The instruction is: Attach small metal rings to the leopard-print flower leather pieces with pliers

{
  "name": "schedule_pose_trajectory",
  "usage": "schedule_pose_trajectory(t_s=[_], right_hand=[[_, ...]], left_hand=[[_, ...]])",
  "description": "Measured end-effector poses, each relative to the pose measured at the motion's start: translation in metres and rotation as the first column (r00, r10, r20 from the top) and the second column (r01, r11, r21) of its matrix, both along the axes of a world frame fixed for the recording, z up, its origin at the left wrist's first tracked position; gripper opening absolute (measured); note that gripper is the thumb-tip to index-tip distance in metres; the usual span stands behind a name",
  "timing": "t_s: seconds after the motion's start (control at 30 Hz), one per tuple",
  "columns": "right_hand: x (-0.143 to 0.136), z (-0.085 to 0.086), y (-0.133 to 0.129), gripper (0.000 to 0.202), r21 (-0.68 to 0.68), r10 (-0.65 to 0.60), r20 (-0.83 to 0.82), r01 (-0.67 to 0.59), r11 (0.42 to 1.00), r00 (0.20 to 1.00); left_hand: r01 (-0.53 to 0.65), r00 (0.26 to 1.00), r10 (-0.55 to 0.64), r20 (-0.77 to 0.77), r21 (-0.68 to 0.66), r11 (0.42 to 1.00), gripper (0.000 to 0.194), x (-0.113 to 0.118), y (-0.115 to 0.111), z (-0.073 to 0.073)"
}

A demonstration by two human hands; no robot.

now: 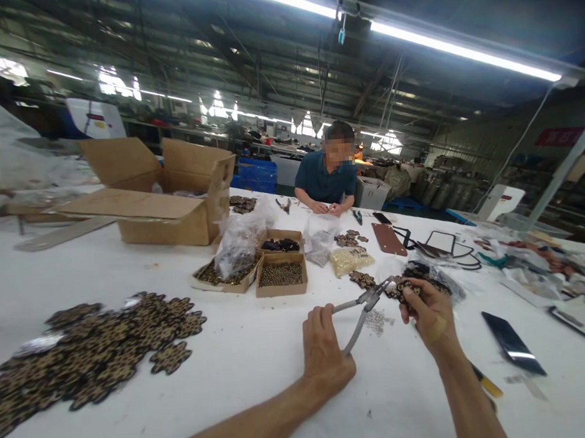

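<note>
My left hand (326,350) is wrapped round the grey handles of a pair of pliers (362,314), which are spread apart. The jaws of the pliers meet the edge of a dark patterned piece (400,287), pinched between the thumb and fingers of my right hand (429,306). Small clear bits (378,321) lie on the white table (253,375) under the pliers. Beyond them are more patterned pieces (361,279) and a bag of yellowish beads (351,260). A large pile of similar patterned pieces (106,349) spreads over the left of the table.
An open cardboard box (165,228) stands back left, near small boxes of metal parts (281,275). A person (327,176) leans on the far edge. At right lie a black phone (514,342), frames, plastic bags and a yellow-handled tool (489,384).
</note>
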State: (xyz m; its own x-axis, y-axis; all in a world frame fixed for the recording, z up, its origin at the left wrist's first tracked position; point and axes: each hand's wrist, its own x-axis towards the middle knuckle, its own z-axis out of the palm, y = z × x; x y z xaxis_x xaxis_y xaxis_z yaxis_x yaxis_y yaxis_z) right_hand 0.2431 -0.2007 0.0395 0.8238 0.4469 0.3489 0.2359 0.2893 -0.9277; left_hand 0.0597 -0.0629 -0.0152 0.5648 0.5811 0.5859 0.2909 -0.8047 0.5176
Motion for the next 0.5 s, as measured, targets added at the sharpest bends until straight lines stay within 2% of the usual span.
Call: schedule_pose_trajectory(t_s=[0.17, 0.5], right_hand=[[-0.003, 0.007, 0.000, 0.039, 0.131, 0.076, -0.147, -0.057, 0.990, 0.986], [-0.008, 0.012, -0.003, 0.039, 0.133, 0.084, -0.178, -0.061, 0.989, 0.980]], left_hand=[[0.024, 1.000, -0.025, 0.011, 0.048, 0.999, 0.083, -0.001, -0.002, 0.001], [0.037, 0.998, -0.042, 0.042, 0.099, 0.994, 0.086, -0.002, -0.002, 0.002]])
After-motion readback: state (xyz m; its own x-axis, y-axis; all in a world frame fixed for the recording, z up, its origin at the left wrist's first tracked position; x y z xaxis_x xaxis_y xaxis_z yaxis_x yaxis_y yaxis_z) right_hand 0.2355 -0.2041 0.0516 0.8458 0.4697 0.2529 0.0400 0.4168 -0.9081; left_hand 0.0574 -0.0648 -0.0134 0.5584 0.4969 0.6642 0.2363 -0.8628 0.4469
